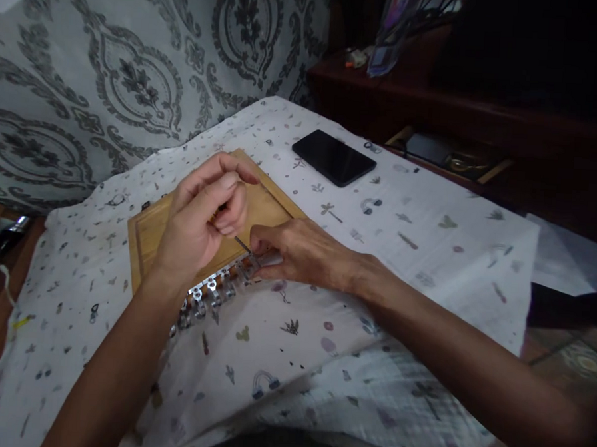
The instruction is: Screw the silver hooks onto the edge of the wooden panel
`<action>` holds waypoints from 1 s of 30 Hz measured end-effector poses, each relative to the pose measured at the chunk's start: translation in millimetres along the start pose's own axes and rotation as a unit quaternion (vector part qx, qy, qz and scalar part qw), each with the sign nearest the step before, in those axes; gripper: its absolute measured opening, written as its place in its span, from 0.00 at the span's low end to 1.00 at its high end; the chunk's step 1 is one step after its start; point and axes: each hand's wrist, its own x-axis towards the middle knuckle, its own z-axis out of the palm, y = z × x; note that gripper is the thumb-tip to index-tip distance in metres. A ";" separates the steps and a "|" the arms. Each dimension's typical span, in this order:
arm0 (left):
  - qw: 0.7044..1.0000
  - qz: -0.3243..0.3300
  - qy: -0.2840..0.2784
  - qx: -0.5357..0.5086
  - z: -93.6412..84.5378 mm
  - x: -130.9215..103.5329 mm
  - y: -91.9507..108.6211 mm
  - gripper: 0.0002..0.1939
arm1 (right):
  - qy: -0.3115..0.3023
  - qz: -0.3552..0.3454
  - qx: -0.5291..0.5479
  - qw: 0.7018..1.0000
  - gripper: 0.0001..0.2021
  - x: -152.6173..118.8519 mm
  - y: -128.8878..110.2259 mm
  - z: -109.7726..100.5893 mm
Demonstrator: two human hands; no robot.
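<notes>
A wooden board with a raised rim [141, 255] lies on the patterned cloth. Along its near edge runs a row of shiny metal clips [211, 291]. Above the board, my left hand [204, 212] is curled closed around a thin dark tool [242, 244], whose shaft points down at the clips. My right hand [301, 254] is at the right end of the row, thumb and fingers pinched around one of the metal clips, beside the tool's tip.
A black phone [333, 157] lies on the cloth [403, 222] beyond the board. Patterned fabric [136, 75] rises behind the table. At the right back is an open drawer [449, 155] in dark furniture. A white cable [3, 341] hangs at the left edge.
</notes>
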 end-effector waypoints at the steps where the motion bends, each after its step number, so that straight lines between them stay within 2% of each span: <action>1: 0.999 0.009 0.038 0.008 2.7 -2.0 -1.0 0.10 | 0.002 -0.001 -0.002 1.000 0.11 -0.1 0.4 0.2; 4: 0.991 0.035 0.125 0.014 9.6 -6.9 -4.1 0.13 | 0.010 -0.004 -0.005 1.000 0.11 -0.3 1.6 1.3; 7: 0.990 0.040 0.132 0.007 12.0 -8.9 -5.8 0.13 | 0.011 -0.010 -0.006 1.000 0.10 -0.4 2.5 2.1; 10: 0.996 0.029 0.084 0.005 9.4 -7.1 -4.6 0.13 | 0.006 -0.008 -0.009 1.000 0.11 -0.3 2.6 1.8; 14: 0.999 -0.019 -0.032 0.014 2.1 -0.1 -0.4 0.16 | 0.002 0.002 -0.005 1.000 0.11 -0.3 0.5 0.3; 16: 0.997 -0.037 -0.059 0.022 -0.3 2.7 0.8 0.16 | -0.001 0.007 -0.003 1.000 0.11 -0.5 -1.1 -0.5; 17: 0.997 -0.040 -0.053 0.025 -0.7 3.3 0.9 0.16 | -0.002 0.011 -0.003 1.000 0.11 -0.6 -1.8 -0.9; 18: 0.998 -0.039 -0.031 0.027 -0.5 3.3 0.8 0.16 | -0.004 0.016 -0.003 1.000 0.11 -0.6 -2.4 -1.3; 20: 0.998 -0.023 0.054 0.031 1.7 1.5 0.0 0.17 | -0.008 0.020 -0.003 1.000 0.11 -0.5 -2.9 -1.7; 22: 0.988 -0.007 0.154 0.028 5.3 -1.8 -0.8 0.17 | -0.007 0.015 -0.001 1.000 0.11 -0.1 -2.7 -1.7; 24: 0.974 -0.002 0.225 0.015 9.4 -5.2 -1.2 0.17 | -0.003 0.011 -0.001 1.000 0.12 0.3 -2.0 -1.3; 27: 0.965 -0.002 0.263 -0.006 14.8 -7.9 -1.5 0.19 | 0.002 0.012 -0.006 1.000 0.12 0.2 -1.1 -0.5; 30: 0.969 0.007 0.246 -0.004 18.7 -7.1 -1.4 0.19 | 0.001 0.004 -0.012 1.000 0.11 -0.7 -0.8 -0.1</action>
